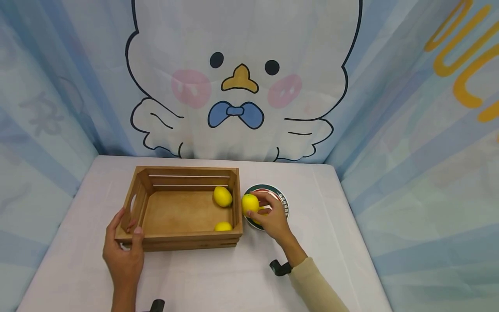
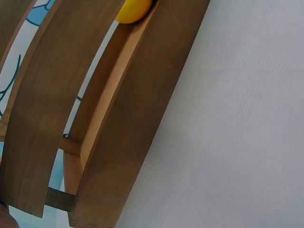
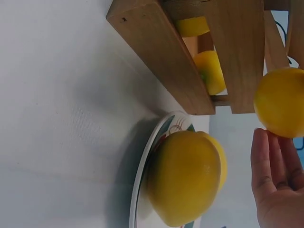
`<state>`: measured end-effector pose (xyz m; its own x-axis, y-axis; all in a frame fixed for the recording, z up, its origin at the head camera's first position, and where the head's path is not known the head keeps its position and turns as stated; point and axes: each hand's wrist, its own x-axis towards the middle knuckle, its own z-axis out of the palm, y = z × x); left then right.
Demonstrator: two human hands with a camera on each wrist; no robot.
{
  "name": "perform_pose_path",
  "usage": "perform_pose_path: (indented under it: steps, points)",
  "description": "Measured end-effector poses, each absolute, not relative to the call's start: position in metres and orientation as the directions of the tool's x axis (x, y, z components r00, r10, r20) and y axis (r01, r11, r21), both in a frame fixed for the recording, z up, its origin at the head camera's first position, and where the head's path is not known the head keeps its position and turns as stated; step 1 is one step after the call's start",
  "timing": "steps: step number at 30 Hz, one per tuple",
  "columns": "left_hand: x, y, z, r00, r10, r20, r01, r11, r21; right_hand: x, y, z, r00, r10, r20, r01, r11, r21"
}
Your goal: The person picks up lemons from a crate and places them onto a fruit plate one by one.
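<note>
Lower left, my left grip [image 1: 124,258] holds the crate [image 1: 179,242]. My right grip [image 1: 274,219] pinches a lemon [image 1: 249,203]: probably light, firm, best held by opposite sides.

White table [image 1: 210,277], wooden crate [image 1: 179,243], round plate [image 1: 286,207]

The fruits [image 1: 222,196] are yellow, the crate [image 1: 175,243] brown, the plate [image 1: 280,196] green-banded, the curtain [image 1: 429,195] blue-striped.

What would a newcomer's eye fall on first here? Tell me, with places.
Probably the big cartoon bird on the backdrop behind the table, wearing a blue bow tie. Next, the yellow fruit in the right hand, beside the right end of the wooden crate. Two more fruits lie inside that crate, toward its right end.
</note>
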<state>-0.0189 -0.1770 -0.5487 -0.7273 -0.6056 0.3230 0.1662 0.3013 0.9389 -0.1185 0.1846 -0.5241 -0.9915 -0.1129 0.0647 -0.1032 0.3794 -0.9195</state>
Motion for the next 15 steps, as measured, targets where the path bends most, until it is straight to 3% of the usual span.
perform_pose_path:
  steps: [15]
  points:
    - [-0.0196,-0.1764,-0.5495,-0.732,-0.611,0.302,0.139,0.3,0.944,-0.1166,0.1863,-0.5278,-0.996,-0.072,0.043,-0.067,0.373,-0.926]
